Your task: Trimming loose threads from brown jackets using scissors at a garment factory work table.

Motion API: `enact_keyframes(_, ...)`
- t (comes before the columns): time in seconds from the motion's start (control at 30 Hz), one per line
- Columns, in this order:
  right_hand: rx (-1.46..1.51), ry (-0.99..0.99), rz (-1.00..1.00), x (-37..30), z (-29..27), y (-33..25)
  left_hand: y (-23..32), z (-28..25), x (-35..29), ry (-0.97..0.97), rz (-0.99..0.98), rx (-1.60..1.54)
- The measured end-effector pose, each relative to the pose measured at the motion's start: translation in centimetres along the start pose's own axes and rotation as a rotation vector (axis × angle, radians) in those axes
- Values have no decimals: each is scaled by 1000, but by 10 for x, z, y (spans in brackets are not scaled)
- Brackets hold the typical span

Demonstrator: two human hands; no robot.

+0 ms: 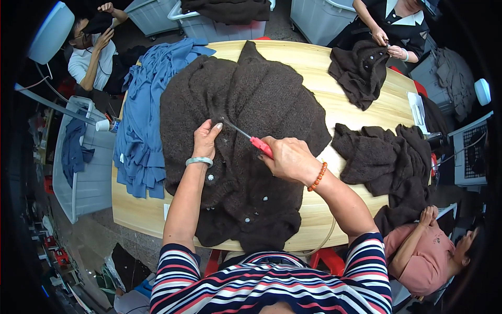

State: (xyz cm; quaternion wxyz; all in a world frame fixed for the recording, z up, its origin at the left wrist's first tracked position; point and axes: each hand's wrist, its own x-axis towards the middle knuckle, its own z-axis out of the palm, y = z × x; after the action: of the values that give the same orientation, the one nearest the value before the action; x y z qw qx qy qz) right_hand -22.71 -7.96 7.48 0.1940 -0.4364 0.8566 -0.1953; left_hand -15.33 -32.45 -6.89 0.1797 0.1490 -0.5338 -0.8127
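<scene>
A dark brown knitted garment (266, 99) with several pale, shiny buttons lies bunched in front of me on the table. My left hand (206, 138) is closed on it, thumb and fingers pinching a fold near its middle. My right hand (290, 159) grips a tool with a red handle (262, 147) and a long thin metal shaft. The shaft's tip meets the fabric just beside my left fingertips. Exactly what kind of tool it is, I cannot tell. A button (210, 177) shows below my left wrist.
Blue garments (138, 125) are heaped along the left of the wooden table (137, 215). More brown knitwear (384, 157) lies at the right. A person (402, 31) at the far right handles another brown garment (361, 70). Grey bins (83, 191) stand around the table.
</scene>
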Motion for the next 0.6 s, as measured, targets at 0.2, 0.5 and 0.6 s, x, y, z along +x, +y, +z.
enact_keyframes(0.2, -44, 18, -18, 1, 5, -4, -4, 0, -4, 36, -25, -66)
enact_keyframes(0.5, -25, -51, -41, -6, 9, -9, -7, -4, -4, 39, -43, -66)
enact_keyframes(0.6, 4, -40, -45, -18, 10, -7, 4, 5, -4, 21, -79, -65)
